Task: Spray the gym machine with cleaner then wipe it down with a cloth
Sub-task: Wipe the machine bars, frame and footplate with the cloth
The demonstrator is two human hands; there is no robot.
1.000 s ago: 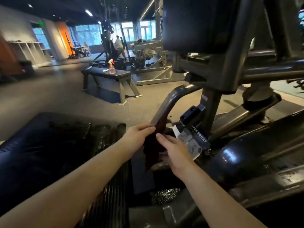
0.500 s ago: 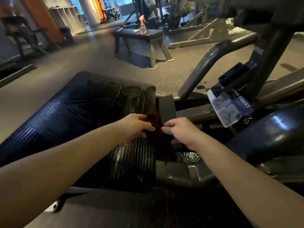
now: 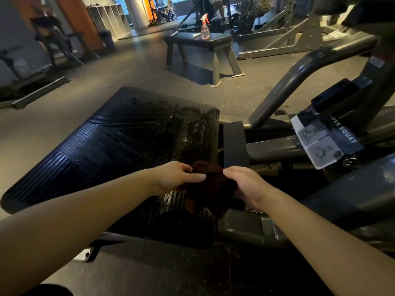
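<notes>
A dark brown cloth hangs bunched between my two hands above the right edge of the squat machine's black ribbed footplate. My left hand pinches the cloth's left side and my right hand grips its right side. The footplate's upper part looks wet and glossy. The machine's grey frame and its "SUPER SQUAT" label lie to the right. A clear pink spray bottle stands far off on a black bench.
Rubber gym floor surrounds the footplate. The flat bench stands a few steps ahead, with other grey machine frames behind it. Shelving and a dark chair-like machine line the back left. A person stands far back.
My view has tilted down from the upper frame to the footplate. Both hands with the cloth have come off the curved grey bar and now hold it over the footplate's right edge.
</notes>
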